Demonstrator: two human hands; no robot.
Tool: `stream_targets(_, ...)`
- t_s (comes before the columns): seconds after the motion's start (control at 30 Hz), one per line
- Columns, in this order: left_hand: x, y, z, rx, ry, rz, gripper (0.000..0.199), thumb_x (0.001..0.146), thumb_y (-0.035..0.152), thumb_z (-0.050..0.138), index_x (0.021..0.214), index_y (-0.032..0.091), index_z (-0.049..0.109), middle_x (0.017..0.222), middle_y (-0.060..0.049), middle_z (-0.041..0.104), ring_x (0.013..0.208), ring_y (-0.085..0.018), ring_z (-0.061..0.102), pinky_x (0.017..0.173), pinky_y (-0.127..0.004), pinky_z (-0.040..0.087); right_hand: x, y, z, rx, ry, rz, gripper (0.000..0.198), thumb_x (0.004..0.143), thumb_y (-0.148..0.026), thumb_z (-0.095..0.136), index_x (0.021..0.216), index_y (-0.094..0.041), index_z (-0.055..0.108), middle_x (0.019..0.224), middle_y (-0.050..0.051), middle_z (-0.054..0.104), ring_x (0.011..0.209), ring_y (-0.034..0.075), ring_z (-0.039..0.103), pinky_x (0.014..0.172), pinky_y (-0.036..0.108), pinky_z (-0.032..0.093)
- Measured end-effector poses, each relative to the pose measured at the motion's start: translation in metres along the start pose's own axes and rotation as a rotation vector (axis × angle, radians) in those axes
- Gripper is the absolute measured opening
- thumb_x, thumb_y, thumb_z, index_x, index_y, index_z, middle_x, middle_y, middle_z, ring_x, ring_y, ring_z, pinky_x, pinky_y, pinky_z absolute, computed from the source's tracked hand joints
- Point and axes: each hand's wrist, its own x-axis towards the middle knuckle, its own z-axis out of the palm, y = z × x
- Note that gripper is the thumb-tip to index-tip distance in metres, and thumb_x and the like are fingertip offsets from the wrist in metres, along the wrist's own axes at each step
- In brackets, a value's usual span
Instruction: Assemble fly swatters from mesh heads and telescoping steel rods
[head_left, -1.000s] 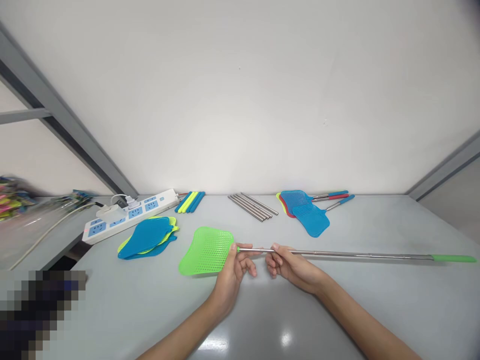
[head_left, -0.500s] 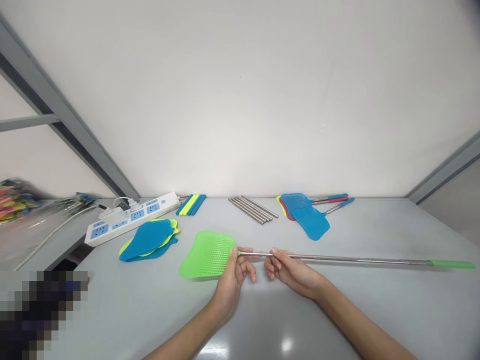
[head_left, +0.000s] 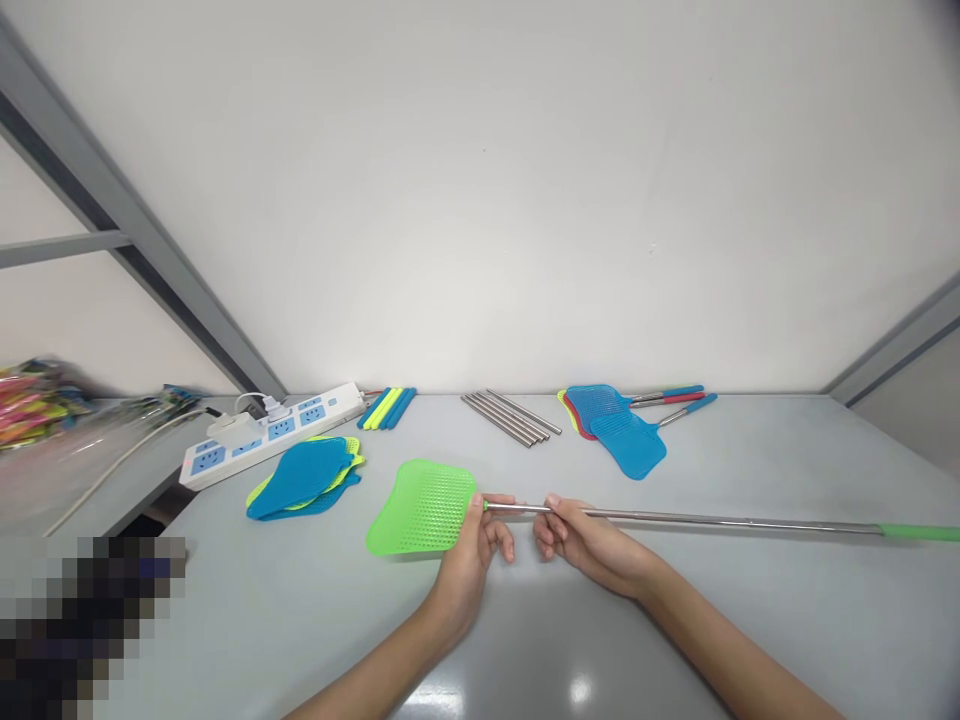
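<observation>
A green fly swatter (head_left: 424, 507) with a long, drawn-out metal rod lies across both hands just above the table. My left hand (head_left: 474, 545) pinches it where the perforated head meets the rod, thumb on top and the other fingers loosely curled. On the thin part of the rod, a little to the right, my right hand (head_left: 585, 540) pinches with thumb and fingers. The rod (head_left: 720, 520) runs far to the right and ends in a green grip (head_left: 919, 532), cut off by the picture's edge.
Loose blue and yellow swatter heads (head_left: 304, 480) lie at left, before a power strip (head_left: 277, 435) with plugs. Behind are blue and yellow grips (head_left: 386, 408), several metal rods (head_left: 511, 417) and a pile of swatters (head_left: 626, 430). Plastic-bagged goods (head_left: 37, 405) sit far left.
Both hands keep the same hold on the green fly swatter. The whole view has shifted slightly, so everything appears a little further right.
</observation>
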Motion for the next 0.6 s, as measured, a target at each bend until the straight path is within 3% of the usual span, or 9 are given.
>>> stream_targets(0.17, -0.002, 0.002, 0.003, 0.051, 0.051, 0.047, 0.030, 0.081, 0.041, 0.040, 0.089, 0.017, 0.056, 0.079, -0.002, 0.060, 0.046, -0.008, 0.043, 0.057, -0.025, 0.035, 0.001, -0.002, 0.001, -0.001, 0.016, 0.009, 0.036, 0.084, -0.037, 0.034, 0.055, -0.016, 0.042, 0.062, 0.002, 0.043, 0.061, 0.014, 0.045, 0.068, 0.032, 0.032)
stream_targets(0.33, -0.003, 0.007, 0.005, 0.105, 0.082, 0.075, 0.030, 0.081, 0.041, 0.039, 0.088, 0.017, 0.057, 0.083, -0.002, 0.060, 0.045, -0.006, 0.042, 0.061, -0.025, 0.035, 0.002, -0.005, 0.002, 0.032, 0.120, 0.043, 0.034, 0.081, -0.039, 0.041, 0.054, -0.017, 0.041, 0.056, -0.002, 0.033, 0.053, 0.012, 0.039, 0.060, 0.030, 0.033)
stream_targets(0.6, -0.002, 0.016, 0.005, 0.082, 0.100, 0.080, 0.031, 0.082, 0.041, 0.036, 0.087, 0.018, 0.057, 0.097, -0.004, 0.059, 0.044, -0.006, 0.042, 0.064, -0.026, 0.037, -0.001, -0.009, -0.001, 0.017, 0.240, -0.028, 0.041, 0.079, -0.042, 0.044, 0.046, -0.018, 0.037, 0.048, -0.003, 0.029, 0.049, 0.011, 0.033, 0.055, 0.028, 0.030)
